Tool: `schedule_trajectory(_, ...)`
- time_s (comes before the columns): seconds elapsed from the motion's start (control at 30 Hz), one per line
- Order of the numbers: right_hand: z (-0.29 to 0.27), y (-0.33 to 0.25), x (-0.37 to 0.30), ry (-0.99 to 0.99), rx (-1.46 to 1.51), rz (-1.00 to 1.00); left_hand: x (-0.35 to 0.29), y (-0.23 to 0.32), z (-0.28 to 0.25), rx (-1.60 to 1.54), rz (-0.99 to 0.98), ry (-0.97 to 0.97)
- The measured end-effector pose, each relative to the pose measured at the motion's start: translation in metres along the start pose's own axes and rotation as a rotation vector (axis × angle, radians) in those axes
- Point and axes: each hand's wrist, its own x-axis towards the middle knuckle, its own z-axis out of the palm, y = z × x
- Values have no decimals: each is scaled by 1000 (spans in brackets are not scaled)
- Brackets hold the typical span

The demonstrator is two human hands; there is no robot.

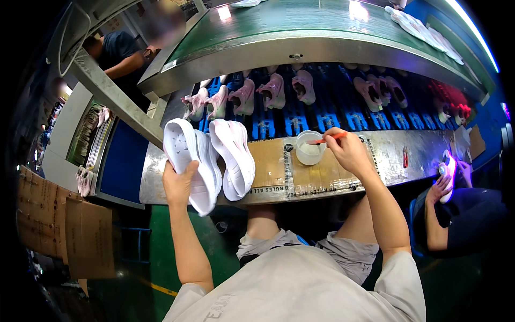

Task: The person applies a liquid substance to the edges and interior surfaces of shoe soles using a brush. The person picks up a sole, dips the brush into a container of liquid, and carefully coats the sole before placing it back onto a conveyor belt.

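Observation:
My left hand (179, 183) is closed on a white shoe sole (185, 147), holding it tilted with its inner face toward me. Right beside it, more white soles (236, 161) stand close together at the bench edge; whether my hand touches them is hidden. My right hand (351, 154) pinches the orange-red handle of a brush (328, 139). The brush's tip reaches into a white plastic cup (309, 156), which contains a whitish substance. Under the cup lies brown cardboard (271, 170) with clear tape on it.
Pink shoe uppers (272, 91) sit on blue racks (295, 119) behind the metal bench (394, 153). A green conveyor (279, 24) runs above. Red-handled pliers (405, 156) lie to the right. At the far right a co-worker's hands hold a lit shoe (447, 174). Another person (120, 53) stands at upper left.

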Motion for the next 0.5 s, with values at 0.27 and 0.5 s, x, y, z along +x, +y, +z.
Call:
schedule_trajectory(0.27, 13, 21, 7, 32, 115, -31, -75, 16, 22, -1265, -630, -645)
schedule_trajectory(0.5, 1, 41, -10, 52, 287, -24, -122, 36, 57, -1661, -722, -1110)
